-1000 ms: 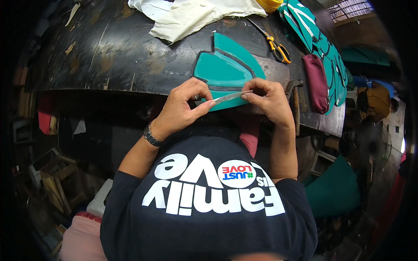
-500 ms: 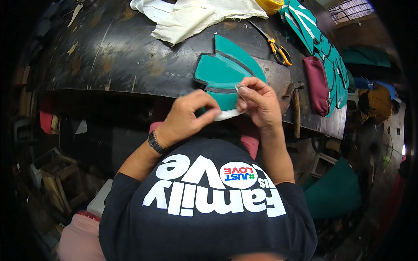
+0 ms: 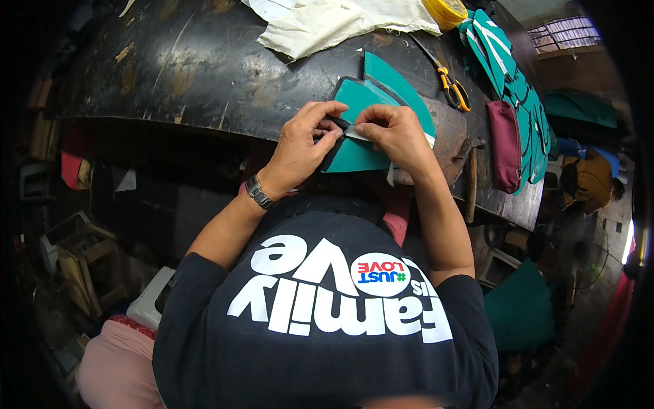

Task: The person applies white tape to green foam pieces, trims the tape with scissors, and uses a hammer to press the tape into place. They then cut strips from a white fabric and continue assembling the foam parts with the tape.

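A fan-shaped green panel (image 3: 362,159) with dark bands lies at the near edge of the black table, its left side notched. My left hand (image 3: 310,140) is closed at that left side, thumb and forefinger pinching the dark edge. Just right of it, my right hand (image 3: 395,136) pinches a thin white strip (image 3: 355,134) lying over the panel's middle band. The palm and fingers cover part of the panel. Another narrow pale strip (image 3: 390,174) hangs below the right wrist at the table edge.
Orange-handled scissors (image 3: 454,90) lie right of the panel, and a hammer (image 3: 471,174) rests near the table edge. A maroon pouch (image 3: 503,146) and stacked green pieces (image 3: 528,116) are farther right. White cloth (image 3: 327,24) and a yellow roll (image 3: 446,12) sit at the back.
Both hands have moved from the panel's near edge up to its dark middle band. The white strip seen along the near edge is gone from there. The view has shifted slightly.
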{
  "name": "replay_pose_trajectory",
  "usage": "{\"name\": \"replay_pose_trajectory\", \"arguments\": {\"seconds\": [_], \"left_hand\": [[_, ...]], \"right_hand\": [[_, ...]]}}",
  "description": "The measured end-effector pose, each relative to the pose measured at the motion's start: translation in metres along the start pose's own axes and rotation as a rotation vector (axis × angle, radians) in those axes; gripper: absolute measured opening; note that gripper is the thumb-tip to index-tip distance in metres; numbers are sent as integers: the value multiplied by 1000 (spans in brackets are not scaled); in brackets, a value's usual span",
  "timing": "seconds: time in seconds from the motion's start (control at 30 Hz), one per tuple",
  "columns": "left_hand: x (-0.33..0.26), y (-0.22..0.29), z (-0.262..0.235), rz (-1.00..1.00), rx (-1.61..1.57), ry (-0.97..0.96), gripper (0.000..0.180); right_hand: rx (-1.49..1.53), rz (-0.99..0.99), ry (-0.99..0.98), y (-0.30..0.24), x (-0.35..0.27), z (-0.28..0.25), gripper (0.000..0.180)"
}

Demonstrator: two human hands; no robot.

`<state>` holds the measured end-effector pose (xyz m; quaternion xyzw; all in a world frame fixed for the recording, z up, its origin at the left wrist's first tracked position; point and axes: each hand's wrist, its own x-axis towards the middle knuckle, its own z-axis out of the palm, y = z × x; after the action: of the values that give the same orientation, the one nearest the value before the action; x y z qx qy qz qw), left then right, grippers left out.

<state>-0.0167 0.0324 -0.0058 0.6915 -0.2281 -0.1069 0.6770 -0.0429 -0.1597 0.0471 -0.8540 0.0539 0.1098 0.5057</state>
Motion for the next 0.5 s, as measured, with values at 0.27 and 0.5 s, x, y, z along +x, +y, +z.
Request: {"name": "replay_pose_trajectory", "arguments": {"seconds": [0.27, 0.5], "left_hand": [[3, -3, 0, 39, 48, -5, 31], [8, 1, -1, 6, 74, -26, 36]], "right_hand": [[-76, -18, 3, 3, 6, -1, 12], [-72, -45, -5, 7, 10, -1, 9]]}}
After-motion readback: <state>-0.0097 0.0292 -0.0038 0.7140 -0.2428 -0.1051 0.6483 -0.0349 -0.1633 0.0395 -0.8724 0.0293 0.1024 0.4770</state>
